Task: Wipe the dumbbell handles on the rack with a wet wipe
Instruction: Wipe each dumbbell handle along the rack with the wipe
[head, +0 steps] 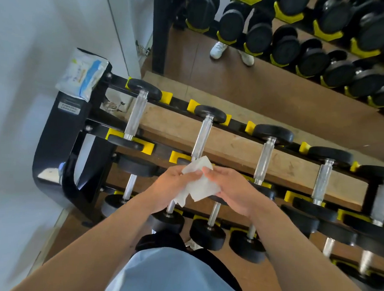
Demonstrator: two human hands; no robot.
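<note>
Currently a wipe [199,182] is pinched between both hands, left hand [170,186] and right hand [235,190], fingertips pressed on it, held above the rack [56,140] mid-frame. No handle [203,135] is touched yet; the nearest lies at 12 o'clock. Wiping is judged barely begun, all handles left. Pack [82,76] sits at 10 o'clock.

No legible text in this view. Wet-wipe pack [82,75], upper left of the frame on top of the rack's end post: blue and yellow print visible, characters too blurred to read. Small white label [68,108] on the black end panel of the rack [62,140], just below the pack: two dark lines of print, not resolvable. Dumbbell heads show no readable weight numbers.
</note>
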